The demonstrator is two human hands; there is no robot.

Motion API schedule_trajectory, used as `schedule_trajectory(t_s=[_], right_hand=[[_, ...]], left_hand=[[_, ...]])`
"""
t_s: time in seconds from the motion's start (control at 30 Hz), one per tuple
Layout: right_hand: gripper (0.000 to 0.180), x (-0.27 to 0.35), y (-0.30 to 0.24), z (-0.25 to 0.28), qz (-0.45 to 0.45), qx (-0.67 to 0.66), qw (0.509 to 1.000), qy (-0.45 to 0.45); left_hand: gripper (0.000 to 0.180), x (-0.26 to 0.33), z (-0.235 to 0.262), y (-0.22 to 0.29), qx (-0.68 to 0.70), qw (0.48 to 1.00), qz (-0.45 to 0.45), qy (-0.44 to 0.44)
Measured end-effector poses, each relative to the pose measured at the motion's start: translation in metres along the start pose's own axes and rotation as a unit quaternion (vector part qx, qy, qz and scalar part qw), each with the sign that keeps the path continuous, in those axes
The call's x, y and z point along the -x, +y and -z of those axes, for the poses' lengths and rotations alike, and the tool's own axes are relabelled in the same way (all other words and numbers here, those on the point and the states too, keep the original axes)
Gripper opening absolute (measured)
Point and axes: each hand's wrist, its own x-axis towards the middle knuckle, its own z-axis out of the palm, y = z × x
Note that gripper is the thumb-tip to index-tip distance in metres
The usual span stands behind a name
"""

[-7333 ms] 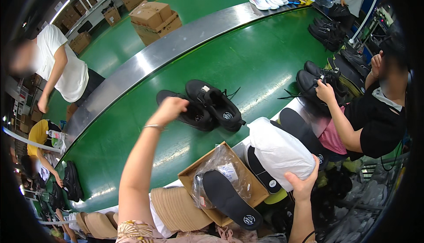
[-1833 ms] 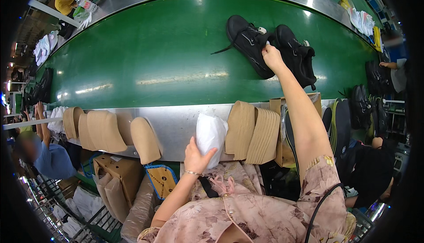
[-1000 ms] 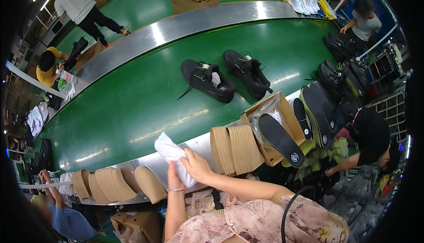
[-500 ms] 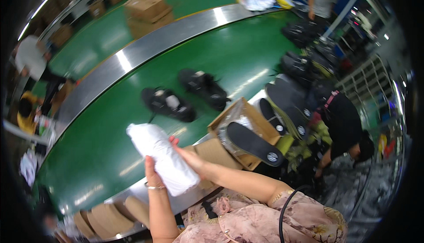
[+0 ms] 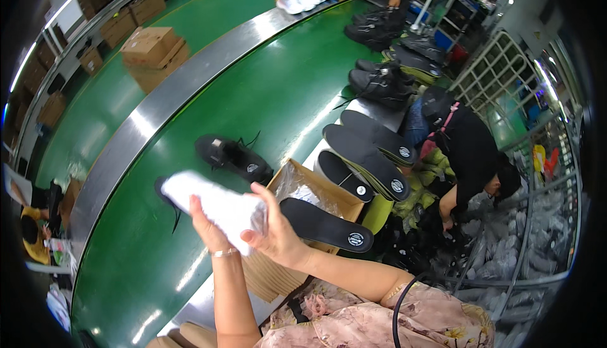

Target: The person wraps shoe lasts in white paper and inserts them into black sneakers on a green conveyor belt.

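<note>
Closest to us, we hold a soft white wad of crumpled paper point(image 5: 215, 206) up over the near edge of the belt, our left hand point(image 5: 207, 229) cupping it from beneath with fingers closed on it and our right hand point(image 5: 275, 237) wrapped around its nearer end. Just past our right hand sits an open brown cardboard box point(image 5: 316, 190); we see crinkled clear plastic point(image 5: 300, 187) inside it and a flat black insole point(image 5: 325, 225) lying across its rim. Under our hands a ribbed stack of tan card pieces point(image 5: 278, 275) leans at the belt's steel edge. Beside the box, more long, smooth black insoles point(image 5: 370, 152) fan out. On the glossy green conveyor belt point(image 5: 265, 95) a black laced shoe point(image 5: 232, 158) rests; another dark shoe is mostly hidden behind the paper. Further off, closed cardboard cartons point(image 5: 150, 54) stand beyond the curved metal strip, and a person in black point(image 5: 471, 152) bends over at right.
</note>
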Motion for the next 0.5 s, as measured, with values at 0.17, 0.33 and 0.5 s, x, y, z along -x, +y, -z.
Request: schedule_trajectory(t_s=[0.17, 0.33, 0.5], right_hand=[[0.085, -0.022, 0.022, 0.037, -0.126, -0.109, 0.985, 0.052], [0.069, -0.046, 0.039, 0.047, -0.161, -0.153, 0.971, 0.085], [0.058, -0.041, 0.063, 0.072, -0.119, -0.103, 0.976, 0.147]], left_hand=[[0.044, -0.037, -0.022, -0.041, -0.129, 0.991, 0.001, 0.037], [0.038, -0.049, -0.036, -0.052, -0.07, 0.997, 0.016, 0.003], [0.055, -0.053, -0.017, -0.081, -0.122, 0.991, 0.05, -0.006]])
